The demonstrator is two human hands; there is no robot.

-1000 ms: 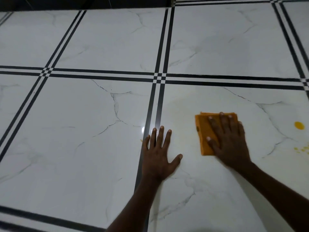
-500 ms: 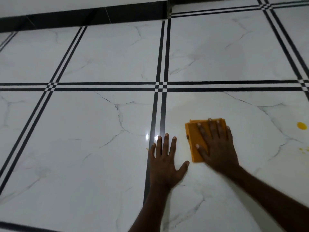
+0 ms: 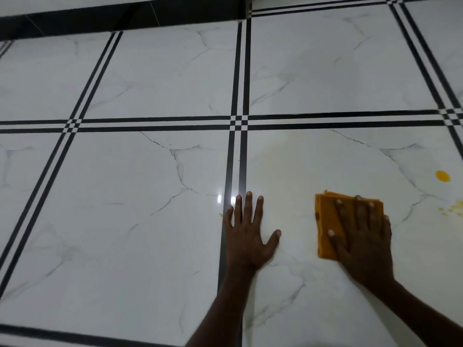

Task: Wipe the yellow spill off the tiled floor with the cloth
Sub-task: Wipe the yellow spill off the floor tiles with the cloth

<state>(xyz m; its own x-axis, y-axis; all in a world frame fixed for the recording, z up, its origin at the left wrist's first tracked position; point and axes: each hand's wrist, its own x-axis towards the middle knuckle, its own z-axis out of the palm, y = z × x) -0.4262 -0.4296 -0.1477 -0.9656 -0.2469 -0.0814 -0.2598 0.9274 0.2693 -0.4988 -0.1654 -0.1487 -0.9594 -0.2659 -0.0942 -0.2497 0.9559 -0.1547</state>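
The folded orange cloth (image 3: 333, 221) is lying flat on the white tiled floor (image 3: 150, 234) in the lower right of the frame, under the right hand (image 3: 363, 244). That hand is pressing down on it with fingers (image 3: 360, 211) spread, their tips sitting just short of the cloth's far edge and the thumb resting across its left part. The left hand (image 3: 246, 236) is bracing flat on the bare tile left of the cloth, fingers splayed, holding nothing, its little-finger side lying beside the black double stripe (image 3: 236, 171). A round yellow drop (image 3: 443, 176) and smaller yellow specks (image 3: 453, 210) are sitting near the right edge, apart from the cloth. Compared with half a second ago, the cloth and right hand are sitting farther right, closer to the drop and well clear of the left hand.
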